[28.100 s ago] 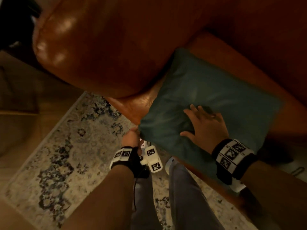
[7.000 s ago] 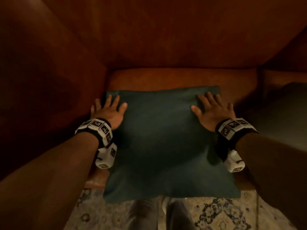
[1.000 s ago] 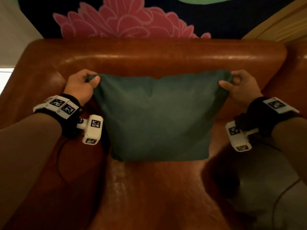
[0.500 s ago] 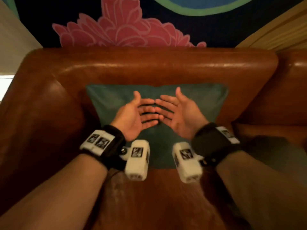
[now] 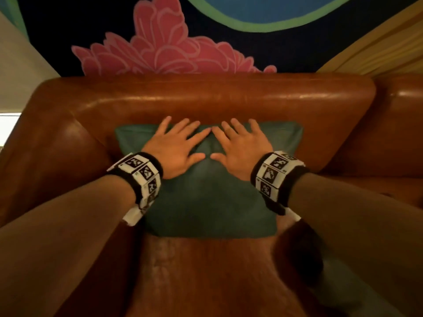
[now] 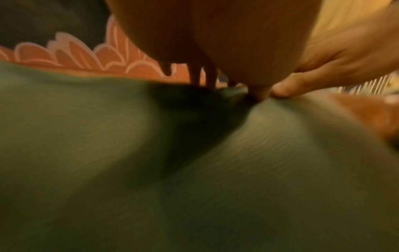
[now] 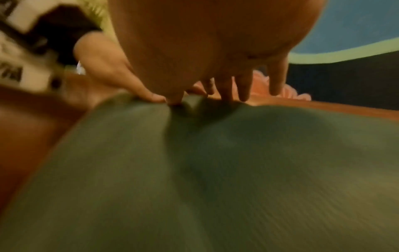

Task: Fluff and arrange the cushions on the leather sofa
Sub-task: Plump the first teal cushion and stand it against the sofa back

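Cushion (image 5: 206, 202) on sofa (image 5: 217, 99) | L hand (image 5: 174, 149) + R hand (image 5: 242, 149) flat on it

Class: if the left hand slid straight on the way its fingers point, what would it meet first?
The left hand lies flat on the dark green fabric cushion, fingers pointing up it. It would probably first meet the brown leather sofa backrest just beyond its fingertips; depth is unclear.

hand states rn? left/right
Left hand: open, fingers spread, pressing flat on the green cushion.
Right hand: open, pressing flat on the same cushion.
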{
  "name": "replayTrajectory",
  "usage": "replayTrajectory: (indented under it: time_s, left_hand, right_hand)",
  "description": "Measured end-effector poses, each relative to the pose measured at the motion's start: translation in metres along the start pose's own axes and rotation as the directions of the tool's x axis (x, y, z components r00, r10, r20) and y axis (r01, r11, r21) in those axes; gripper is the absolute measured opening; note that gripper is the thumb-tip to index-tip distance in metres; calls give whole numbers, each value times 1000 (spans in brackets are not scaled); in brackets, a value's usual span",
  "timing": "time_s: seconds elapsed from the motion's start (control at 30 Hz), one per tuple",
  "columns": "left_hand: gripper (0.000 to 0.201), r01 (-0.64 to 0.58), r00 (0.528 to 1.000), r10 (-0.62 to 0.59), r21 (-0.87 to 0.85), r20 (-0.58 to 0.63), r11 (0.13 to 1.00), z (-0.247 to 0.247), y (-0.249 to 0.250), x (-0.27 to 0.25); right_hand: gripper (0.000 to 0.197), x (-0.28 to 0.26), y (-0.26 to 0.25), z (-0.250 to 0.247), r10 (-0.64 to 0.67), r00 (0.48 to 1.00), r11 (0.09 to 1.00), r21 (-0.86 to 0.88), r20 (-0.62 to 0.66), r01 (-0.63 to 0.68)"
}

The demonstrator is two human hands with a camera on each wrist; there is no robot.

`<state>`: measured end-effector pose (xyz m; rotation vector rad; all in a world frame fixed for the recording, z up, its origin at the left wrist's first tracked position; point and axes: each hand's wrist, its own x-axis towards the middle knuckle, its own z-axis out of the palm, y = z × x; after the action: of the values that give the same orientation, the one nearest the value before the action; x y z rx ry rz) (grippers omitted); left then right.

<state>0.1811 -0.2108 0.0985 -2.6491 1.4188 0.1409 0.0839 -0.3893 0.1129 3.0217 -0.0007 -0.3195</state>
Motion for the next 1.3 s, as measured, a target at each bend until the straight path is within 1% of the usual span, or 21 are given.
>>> replayTrajectory:
  time_s: [0.07, 0.13, 0.23, 0.27, 0.33, 0.4, 0.43, 0.5, 0.67, 0.8, 0.87, 0.93, 0.97, 1.0, 1.03, 1.07, 1.1, 1.13, 1.17, 1.23, 1.3]
  left_hand:
    - [72, 152, 983, -158, 73, 91, 986, 15, -35, -9]
    - [71, 340, 928, -349, 90, 129, 936, 21, -76, -30]
    - [69, 534, 845, -534, 1, 35, 845, 6, -99, -46]
    - [70, 483, 873, -484, -24, -64, 875, -1, -90, -40]
    - [74, 199, 965, -206, -58, -160, 978, -10, -53, -19]
    - [80, -31, 997, 29, -32, -73, 999, -4, -14, -3]
    - [82, -47, 999, 47, -15, 20, 999, -1, -7, -3]
    - [83, 33, 997, -33, -2, 69, 999, 14, -26, -7]
    - [75, 203, 978, -201, 53, -49, 978, 24, -92, -38]
    - [55, 288, 957, -287, 58, -30, 956, 12, -106, -43]
    - [46, 392, 914, -395, -44, -95, 919, 4, -109, -44]
    - [37, 460, 819, -518, -257, -245, 850, -3, -97, -56]
    - [31, 393, 801, -492, -322, -340, 862, -7, -77, -65]
    - [25, 258, 837, -392, -355, -383, 898, -10, -47, -72]
    - [23, 89, 919, -227, -390, -322, 916, -10, -15, -76]
    - [23, -55, 991, -7, -466, -131, 883, -8, 20, -77]
    - [22, -75, 970, 187, -544, 154, 836, -6, 50, -76]
    - [23, -34, 863, 310, -565, 400, 824, 2, 67, -68]
    - [21, 64, 763, 331, -573, 556, 817, 16, 70, -56]
    - [17, 369, 650, 289, -624, 703, 689, 36, 49, -32]
    - [23, 487, 586, 167, -509, 793, 709, 49, 8, -22]
  right_hand:
    - [82, -7, 29, 21, 76, 995, 996, -46, 71, -73]
    - [91, -23, 65, 29, 127, 990, 991, -47, 53, -124]
    - [84, -33, 84, 21, 229, 972, 973, -17, 44, -228]
    - [82, -29, 73, 15, 215, 977, 976, 25, -5, -215]
    - [82, -15, 33, 7, 71, 994, 996, 60, -82, -66]
    - [85, -1, -2, 9, -57, 998, 998, 16, 4, 57]
    - [87, 3, -8, 12, -58, 996, 998, -11, 65, 59]
    - [92, 3, 11, 20, 5, 996, 999, -38, 91, -1]
    - [97, -26, 94, 27, 104, 993, 994, -34, 59, -103]
    - [80, -18, 115, 18, 112, 993, 992, -59, 41, -109]
    - [56, -25, 120, 10, 247, 969, 967, 63, 4, -247]
    - [29, -45, 113, 5, 362, 916, 901, 317, -172, -297]
    - [19, -57, 100, 1, 381, 889, 856, 460, -254, -235]
    - [12, -66, 79, -3, 360, 899, 787, 599, -252, -147]
    - [8, -69, 53, -4, 260, 955, 694, 715, -140, -84]
    - [5, -69, 26, -1, 68, 994, 594, 797, 83, -108]
    - [3, -66, 0, 4, -166, 930, 566, 804, 327, -182]
    - [2, -58, -17, 15, -338, 797, 595, 770, 500, -231]
    - [1, -46, -26, 26, -401, 689, 640, 723, 604, -261]
    - [8, -24, -15, 42, -341, 616, 689, 634, 710, -351]
    - [12, -10, 22, 55, -247, 599, 717, 559, 762, -416]
